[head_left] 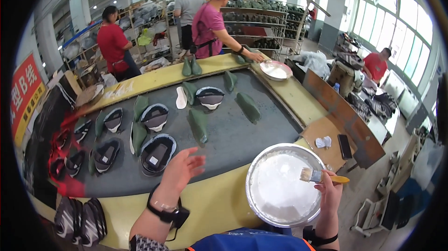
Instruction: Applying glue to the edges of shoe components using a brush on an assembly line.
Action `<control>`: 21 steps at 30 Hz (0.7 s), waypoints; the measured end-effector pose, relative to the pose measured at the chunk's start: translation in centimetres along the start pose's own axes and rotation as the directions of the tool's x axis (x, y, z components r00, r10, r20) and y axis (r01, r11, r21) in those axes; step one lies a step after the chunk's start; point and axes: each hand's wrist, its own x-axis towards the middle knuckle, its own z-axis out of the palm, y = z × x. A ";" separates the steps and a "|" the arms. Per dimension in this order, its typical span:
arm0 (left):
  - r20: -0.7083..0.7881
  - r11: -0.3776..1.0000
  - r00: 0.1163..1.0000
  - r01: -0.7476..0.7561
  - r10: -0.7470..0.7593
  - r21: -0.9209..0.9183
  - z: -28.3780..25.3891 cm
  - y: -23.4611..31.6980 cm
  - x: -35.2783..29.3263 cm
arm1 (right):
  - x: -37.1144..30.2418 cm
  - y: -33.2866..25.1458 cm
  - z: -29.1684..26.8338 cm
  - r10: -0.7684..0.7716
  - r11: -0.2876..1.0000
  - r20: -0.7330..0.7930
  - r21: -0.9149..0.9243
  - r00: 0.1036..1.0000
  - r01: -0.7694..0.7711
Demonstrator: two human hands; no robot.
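My right hand (329, 189) grips a paintbrush (322, 175) with a yellow handle, its pale bristles over a metal basin (250, 190). White, creamy liquid (284, 190) fills much of that basin. My left hand (183, 170) is held over the near edge of the dark conveyor belt (224, 153), fingers spread and nothing in them. Close beyond it lies a dark shoe upper (158, 154) with a light blue edge. More shoe uppers (154, 117) and green shoe lasts (198, 125) stand about the belt. A white sole-shaped piece (181, 98) lies near the far lasts.
Striped shoe uppers (81, 220) are stacked at the near left on the yellow table edge (219, 199). A phone (344, 146) and a crumpled white cloth (323, 142) lie on brown board at the right. Across the belt, a person in pink (207, 27) reaches toward a second basin (276, 70).
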 end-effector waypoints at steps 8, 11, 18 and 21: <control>-0.041 0.265 0.956 -0.039 0.290 0.963 -12.9 0.1 -15.2 | -0.2 0.7 2.2 0.165 0.981 0.192 0.072 0.967 -0.182; 0.029 0.095 0.995 -0.038 0.091 0.995 -16.1 -2.5 -17.5 | -0.6 0.5 3.3 0.177 0.973 0.261 0.097 0.949 -0.208; -0.174 -0.041 0.974 0.181 0.144 0.983 -14.5 -5.4 -16.3 | -1.7 0.0 3.8 0.212 0.963 0.281 0.103 0.936 -0.249; -0.211 -0.142 0.964 0.235 0.163 0.962 -12.6 -5.8 -14.9 | -1.4 0.4 2.5 0.196 0.975 0.232 0.053 0.953 -0.214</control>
